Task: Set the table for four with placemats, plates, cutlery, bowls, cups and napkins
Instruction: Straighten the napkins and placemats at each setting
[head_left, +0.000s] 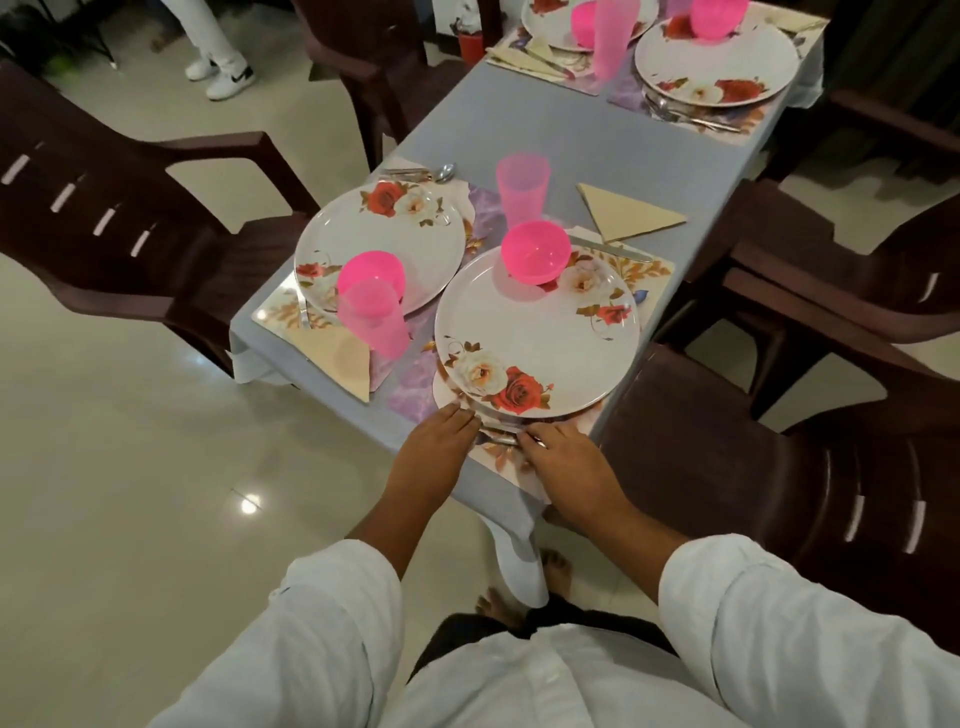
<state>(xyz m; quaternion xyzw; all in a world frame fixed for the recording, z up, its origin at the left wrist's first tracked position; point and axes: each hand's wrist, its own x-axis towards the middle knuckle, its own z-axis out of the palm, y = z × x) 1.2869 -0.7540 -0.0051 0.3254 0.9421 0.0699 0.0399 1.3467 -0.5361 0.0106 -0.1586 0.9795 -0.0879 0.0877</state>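
Between left hand (439, 457), right hand (563, 467): cutlery (500, 436).

Shirt (519, 675): white, long-slv. L sleeve (322, 613) & R sleeve (769, 623) rolled to forearm. Trousers (467, 634): dark. Feet (498, 605): bare.

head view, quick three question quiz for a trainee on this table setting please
1. True or false: a pink bowl sits on the nearest plate.
2. The left hand and right hand both touch: A a cup, B cutlery, C a chair?
3. Fill in: the folded napkin beyond that plate is shaped like a ____.
Key: 1 true; 2 B; 3 triangle.
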